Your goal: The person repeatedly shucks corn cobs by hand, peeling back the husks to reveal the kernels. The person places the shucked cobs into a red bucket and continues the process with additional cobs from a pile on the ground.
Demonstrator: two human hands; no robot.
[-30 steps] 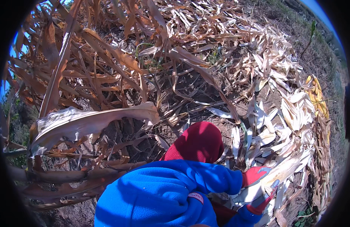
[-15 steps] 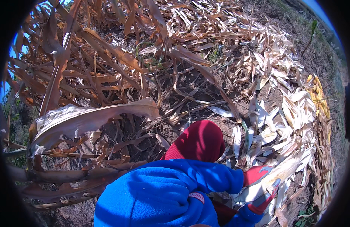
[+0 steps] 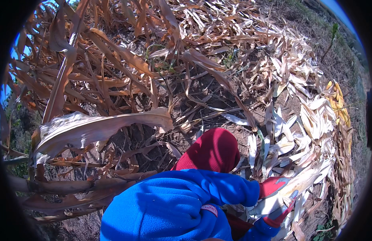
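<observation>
Both my hands wear red gloves with grey palms and lie close together at the lower right. My left hand (image 3: 273,187), the farther one, is closed against a pale, dry corn husk (image 3: 267,205). My right hand (image 3: 281,213), nearer the bottom edge, grips the same husk from its other side, a grey fingertip lying along it. The husk looks wrapped around an ear of corn, though no kernels show between my hands. Part of the fingers is hidden behind the gloves and leaves.
Loose pale husks (image 3: 314,116) run in a band up the right side. Bare yellow corn ears (image 3: 338,102) lie beyond them. Dry brown stalks (image 3: 57,92) stand and lean at left, one broad leaf (image 3: 97,126) jutting close. My red-clad knee (image 3: 212,150) is beside my blue sleeve.
Both hands stay in nearly the same place on the husk. The view has shifted very slightly.
</observation>
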